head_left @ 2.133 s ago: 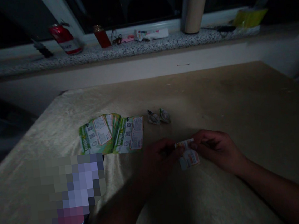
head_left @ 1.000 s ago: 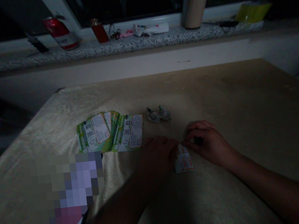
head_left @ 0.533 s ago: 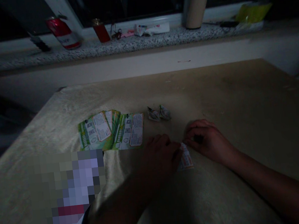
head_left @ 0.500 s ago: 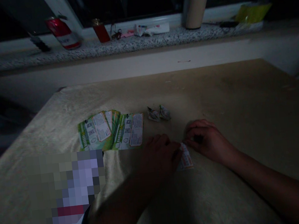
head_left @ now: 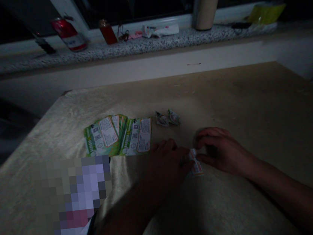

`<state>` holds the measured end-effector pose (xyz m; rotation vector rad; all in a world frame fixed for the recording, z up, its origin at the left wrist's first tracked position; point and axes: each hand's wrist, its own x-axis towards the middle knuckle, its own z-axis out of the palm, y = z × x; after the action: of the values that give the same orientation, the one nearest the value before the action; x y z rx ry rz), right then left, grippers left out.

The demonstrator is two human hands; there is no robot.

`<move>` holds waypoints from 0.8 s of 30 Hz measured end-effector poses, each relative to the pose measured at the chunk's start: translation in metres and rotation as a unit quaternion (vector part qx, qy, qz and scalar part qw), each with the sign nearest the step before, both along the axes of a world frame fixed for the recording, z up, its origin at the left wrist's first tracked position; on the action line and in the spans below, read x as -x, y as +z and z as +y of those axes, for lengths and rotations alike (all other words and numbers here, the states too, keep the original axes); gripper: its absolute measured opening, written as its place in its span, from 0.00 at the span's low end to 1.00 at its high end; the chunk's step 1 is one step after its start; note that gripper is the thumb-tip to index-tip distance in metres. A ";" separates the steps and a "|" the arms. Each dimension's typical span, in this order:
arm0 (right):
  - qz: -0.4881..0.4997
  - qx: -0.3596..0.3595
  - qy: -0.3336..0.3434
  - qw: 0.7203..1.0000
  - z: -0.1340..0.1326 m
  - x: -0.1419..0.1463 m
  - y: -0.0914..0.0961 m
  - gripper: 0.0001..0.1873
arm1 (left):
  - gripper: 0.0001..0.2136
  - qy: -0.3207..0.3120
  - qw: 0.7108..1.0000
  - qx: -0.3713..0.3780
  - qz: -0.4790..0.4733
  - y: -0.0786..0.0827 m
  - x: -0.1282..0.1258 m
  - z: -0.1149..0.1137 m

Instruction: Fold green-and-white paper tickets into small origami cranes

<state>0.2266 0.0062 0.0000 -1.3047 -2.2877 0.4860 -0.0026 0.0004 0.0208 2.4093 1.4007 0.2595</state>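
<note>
A small printed paper slip [head_left: 197, 168] lies on the table in front of me, partly hidden under my fingers. My left hand [head_left: 169, 163] is curled over its left side, with the thumb and fingers pressed on it. At its right edge, the thumb and index finger of my right hand [head_left: 219, 148] close in a pinch near the paper's upper part. Just beyond the hands sit two small twisted wrappers [head_left: 162, 119], side by side. Green-and-white printed leaflets [head_left: 102, 137] are fanned out beyond my left hand.
A phone with a blurred screen [head_left: 86, 193] lies at left, beside my left forearm. The stone windowsill [head_left: 126, 50] carries a red can [head_left: 69, 35], a red lighter-like object [head_left: 107, 32], a crumpled white tube [head_left: 160, 30], a cardboard roll [head_left: 208, 4] and a yellow item [head_left: 266, 13].
My right thumb has slid down along the slip's right edge, and the fingers have parted slightly. My left hand stays pressed on the paper. The view has shifted a little.
</note>
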 end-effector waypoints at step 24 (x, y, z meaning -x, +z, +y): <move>0.011 0.020 0.011 1.000 -0.003 -0.003 0.000 0.23 | 0.22 -0.051 0.998 0.006 -0.044 -0.003 0.003 0.001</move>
<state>0.2296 0.0034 -0.0002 -1.2890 -2.2871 0.5540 -0.0061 0.0009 0.0177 2.4197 1.2348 0.3258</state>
